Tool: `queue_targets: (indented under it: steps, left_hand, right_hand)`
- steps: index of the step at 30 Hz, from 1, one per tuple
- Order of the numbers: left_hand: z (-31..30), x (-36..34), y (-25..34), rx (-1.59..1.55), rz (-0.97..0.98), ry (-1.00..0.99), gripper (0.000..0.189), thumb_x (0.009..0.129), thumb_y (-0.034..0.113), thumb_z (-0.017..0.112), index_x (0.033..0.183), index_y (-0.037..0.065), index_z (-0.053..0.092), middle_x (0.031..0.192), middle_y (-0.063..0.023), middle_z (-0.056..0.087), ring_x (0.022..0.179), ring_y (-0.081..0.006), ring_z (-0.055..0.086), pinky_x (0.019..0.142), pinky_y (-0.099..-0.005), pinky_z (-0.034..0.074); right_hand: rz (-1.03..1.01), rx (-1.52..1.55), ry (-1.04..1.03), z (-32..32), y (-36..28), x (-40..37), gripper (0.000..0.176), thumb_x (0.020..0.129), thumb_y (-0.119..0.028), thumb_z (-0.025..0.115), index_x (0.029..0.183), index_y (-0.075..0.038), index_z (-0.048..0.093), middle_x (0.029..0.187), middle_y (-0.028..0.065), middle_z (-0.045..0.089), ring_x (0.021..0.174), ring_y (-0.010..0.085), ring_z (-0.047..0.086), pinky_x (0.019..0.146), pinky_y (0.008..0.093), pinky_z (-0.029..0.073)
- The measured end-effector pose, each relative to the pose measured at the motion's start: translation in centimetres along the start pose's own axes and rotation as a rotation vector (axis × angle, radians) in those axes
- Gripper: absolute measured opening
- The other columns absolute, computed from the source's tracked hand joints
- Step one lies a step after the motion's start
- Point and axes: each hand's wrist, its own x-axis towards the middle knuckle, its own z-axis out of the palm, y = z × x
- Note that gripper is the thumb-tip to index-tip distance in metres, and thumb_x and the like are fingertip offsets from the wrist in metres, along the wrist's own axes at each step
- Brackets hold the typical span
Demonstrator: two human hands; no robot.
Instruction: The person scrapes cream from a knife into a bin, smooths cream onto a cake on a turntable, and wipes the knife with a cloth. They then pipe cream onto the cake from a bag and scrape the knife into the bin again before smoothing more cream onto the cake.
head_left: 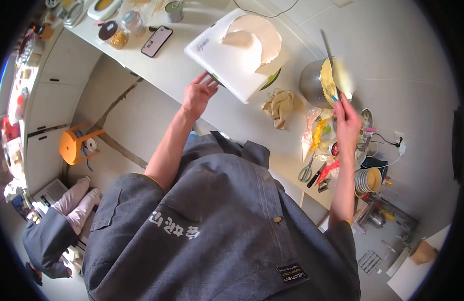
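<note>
Left hand [198,95] at board [232,80], right hand [347,119] gripping spatula [326,46], "etchen" label [292,273]

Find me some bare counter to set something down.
Bare counter lies between the white board, crumpled cloth and your apron; another patch separates the phone from the board. It's crowded around the scissors and stacked cups.

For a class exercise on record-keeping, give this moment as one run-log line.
Left hand: at edge of white board | Right hand: holding long blade by metal pot | Nearby: cloth, phone
</note>
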Motion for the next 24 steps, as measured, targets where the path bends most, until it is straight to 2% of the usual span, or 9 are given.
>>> queue_targets:
  steps: [3,4,6,9,12,15,18,21,24]
  left_hand:
    - [0.9,-0.9,-0.5,0.073,-0.053,-0.026,0.085,0.076,-0.016,0.04,0.159,-0.008,0.03,0.147,-0.0236,0.058,0.13,-0.0359,0.062,0.118,-0.0448,0.045]
    - [1.7,-1.7,0.1,0.075,-0.033,-0.04,0.083,0.076,-0.016,0.039,0.158,-0.012,0.031,0.148,-0.0235,0.058,0.13,-0.0351,0.063,0.119,-0.0436,0.045]
    - [0.7,-1.5,0.6,0.078,-0.012,-0.072,0.081,0.076,-0.016,0.038,0.157,-0.012,0.035,0.152,-0.0237,0.055,0.134,-0.0341,0.06,0.119,-0.0428,0.045]
    - [0.0,-1.0,1.4,-0.006,0.025,-0.074,0.078,0.077,-0.017,0.039,0.155,-0.013,0.04,0.156,-0.0237,0.052,0.14,-0.0326,0.056,0.121,-0.0421,0.043]
    - [0.0,-0.7,2.6,-0.049,0.043,-0.058,0.075,0.079,-0.017,0.039,0.153,-0.013,0.043,0.158,-0.0227,0.05,0.145,-0.0312,0.051,0.122,-0.0412,0.042]
    - [0.2,-0.6,3.6,-0.044,0.046,-0.039,0.071,0.081,-0.015,0.041,0.152,-0.014,0.045,0.157,-0.0221,0.051,0.147,-0.0303,0.05,0.123,-0.0397,0.041]
    - [-0.2,-0.2,3.6,-0.054,0.045,-0.025,0.068,0.084,-0.012,0.042,0.152,-0.014,0.046,0.156,-0.0216,0.054,0.146,-0.029,0.052,0.122,-0.0385,0.04]
    - [-0.6,0.0,3.2,-0.042,0.03,-0.03,0.064,0.088,-0.01,0.044,0.152,-0.013,0.047,0.153,-0.0214,0.057,0.144,-0.0273,0.054,0.121,-0.0371,0.041]
    - [-0.8,0.1,3.1,-0.026,0.011,-0.013,0.061,0.091,-0.008,0.046,0.152,-0.012,0.049,0.149,-0.021,0.06,0.143,-0.026,0.056,0.12,-0.0356,0.043]
  right_hand:
    - [-0.414,-0.244,-0.062,0.0,-6.4,4.0,0.032,0.102,-0.013,0.069,0.134,-0.017,0.076,0.095,0.0039,0.07,0.078,0.015,0.063,0.07,0.0298,0.05]
    - [-0.431,-0.364,-0.087,0.2,-9.0,4.9,0.031,0.101,-0.014,0.07,0.131,-0.018,0.077,0.096,0.0043,0.07,0.079,0.0176,0.063,0.071,0.0312,0.051]
    - [-0.465,-0.606,-0.14,1.4,-14.3,6.1,0.03,0.098,-0.016,0.073,0.127,-0.02,0.079,0.098,0.005,0.07,0.081,0.0227,0.065,0.072,0.034,0.052]
    - [-0.896,-0.84,-0.178,4.4,-19.6,7.7,0.027,0.093,-0.015,0.075,0.119,-0.018,0.081,0.095,0.0042,0.069,0.085,0.0256,0.066,0.073,0.0375,0.053]
    - [-1.201,-1.02,-0.252,7.2,-23.4,8.6,0.029,0.084,-0.008,0.075,0.111,-0.016,0.081,0.093,0.0044,0.069,0.086,0.023,0.066,0.073,0.0383,0.053]
    - [-1.377,-1.13,-0.282,9.8,-25.3,9.7,0.028,0.077,-0.004,0.074,0.102,-0.014,0.079,0.09,0.0041,0.067,0.086,0.0221,0.065,0.071,0.0379,0.053]
    - [-1.379,-1.21,-0.377,11.8,-26.5,10.8,0.024,0.073,-0.004,0.073,0.096,-0.013,0.075,0.088,0.0042,0.065,0.087,0.0232,0.065,0.072,0.0391,0.054]
    - [-1.308,-1.333,-0.486,13.2,-27.6,10.8,0.03,0.08,-0.005,0.077,0.109,-0.014,0.08,0.104,0.0053,0.073,0.091,0.0249,0.067,0.076,0.04,0.055]
    - [-1.327,-1.361,-0.511,14.4,-27.8,10.6,0.036,0.076,-0.002,0.075,0.11,-0.014,0.08,0.104,0.0053,0.072,0.093,0.0246,0.067,0.077,0.0402,0.055]
